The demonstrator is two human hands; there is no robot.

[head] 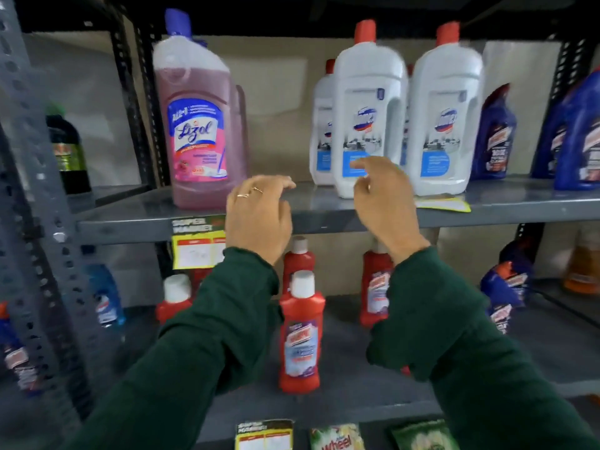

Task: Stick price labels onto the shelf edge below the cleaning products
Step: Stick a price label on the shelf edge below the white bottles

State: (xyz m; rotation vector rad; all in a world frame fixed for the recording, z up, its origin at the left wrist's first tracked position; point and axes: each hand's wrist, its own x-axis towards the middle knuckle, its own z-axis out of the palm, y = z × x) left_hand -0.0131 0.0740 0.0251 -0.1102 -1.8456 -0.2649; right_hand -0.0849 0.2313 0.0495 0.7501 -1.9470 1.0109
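A grey metal shelf edge (130, 227) runs across the middle. A yellow and black price label (194, 245) hangs from it below the pink Lizol bottle (198, 125), partly hidden by my left hand (258, 219). That hand rests over the edge with fingers curled onto the shelf top. My right hand (384, 196) hovers in front of the white bottles (370, 115), fingers apart, holding nothing. Further yellow-rimmed labels (444, 204) lie flat on the shelf beside the right hand, under a white bottle.
Blue bottles (574, 138) stand at the right of the same shelf. Red bottles (302, 332) fill the shelf below. Another price label (264, 435) hangs on the lower shelf edge, beside detergent packs (337, 438). A perforated grey upright (39, 206) stands at the left.
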